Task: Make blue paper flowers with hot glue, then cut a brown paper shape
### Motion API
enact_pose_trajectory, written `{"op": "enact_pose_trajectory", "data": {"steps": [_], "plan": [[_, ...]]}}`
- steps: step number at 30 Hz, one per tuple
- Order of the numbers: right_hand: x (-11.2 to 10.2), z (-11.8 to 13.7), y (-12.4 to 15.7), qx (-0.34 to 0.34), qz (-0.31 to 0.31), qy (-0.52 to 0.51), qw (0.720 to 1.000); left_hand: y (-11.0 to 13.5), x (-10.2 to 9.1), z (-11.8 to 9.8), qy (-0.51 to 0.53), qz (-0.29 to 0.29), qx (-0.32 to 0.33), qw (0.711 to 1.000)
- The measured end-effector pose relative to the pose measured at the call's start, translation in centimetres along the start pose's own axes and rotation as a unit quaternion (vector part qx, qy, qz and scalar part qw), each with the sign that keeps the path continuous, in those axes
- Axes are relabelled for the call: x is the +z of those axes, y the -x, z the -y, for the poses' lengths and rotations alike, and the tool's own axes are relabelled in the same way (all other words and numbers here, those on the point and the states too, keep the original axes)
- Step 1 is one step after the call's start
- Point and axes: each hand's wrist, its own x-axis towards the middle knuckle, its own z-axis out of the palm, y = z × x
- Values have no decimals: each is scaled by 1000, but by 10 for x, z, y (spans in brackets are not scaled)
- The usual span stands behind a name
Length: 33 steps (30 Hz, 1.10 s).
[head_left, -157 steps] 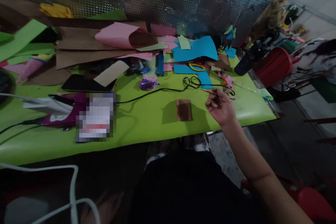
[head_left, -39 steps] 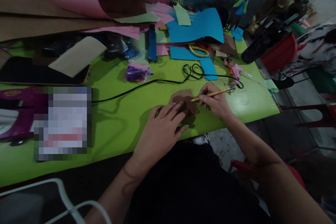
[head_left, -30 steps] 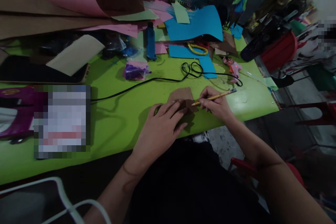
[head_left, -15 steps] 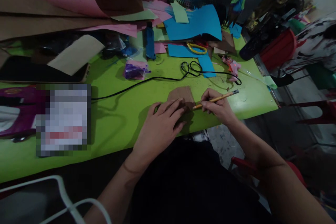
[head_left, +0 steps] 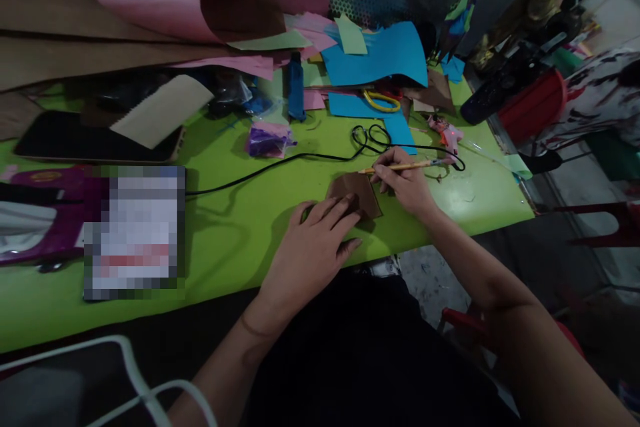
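A small piece of brown cardboard (head_left: 361, 188) lies on the green tabletop. My left hand (head_left: 319, 240) rests palm-down over its near-left part, fingers stretched out and pressing on it. In my right hand (head_left: 403, 181) a pencil (head_left: 417, 165) is pinched between thumb and fingers. Its sharpened tip is at the far edge of the cardboard; whether it touches cannot be told. Just beyond my right hand run the loops of a black cable (head_left: 370, 139), which leads to a pink glue gun (head_left: 450, 135).
Yellow-handled scissors (head_left: 381, 102), blue paper (head_left: 380, 60) and a blue cutter (head_left: 296, 88) lie farther back. Rolled pink paper (head_left: 160, 0) is at the back left. A pixelated flat object (head_left: 137, 233) lies at left on the green table (head_left: 225, 247). Red chairs stand at right.
My right hand has moved the pencil away from me, from the cardboard's near right side up to its far edge. My left hand stays on the cardboard. The view has shifted slightly.
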Motion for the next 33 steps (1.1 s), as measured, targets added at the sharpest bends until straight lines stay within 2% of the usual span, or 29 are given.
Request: {"op": "enact_pose_trajectory", "data": {"steps": [9, 16, 23, 33], "plan": [[0, -1, 0, 11, 6, 33, 999, 0, 0, 0, 2, -3, 2, 1000], [-4, 9, 7, 25, 25, 41, 999, 0, 0, 0, 5, -8, 2, 1000], [-9, 16, 25, 71, 38, 47, 996, 0, 0, 0, 8, -2, -4, 1000], [-10, 26, 53, 85, 53, 23, 995, -1, -2, -1, 7, 11, -7, 1000]]}}
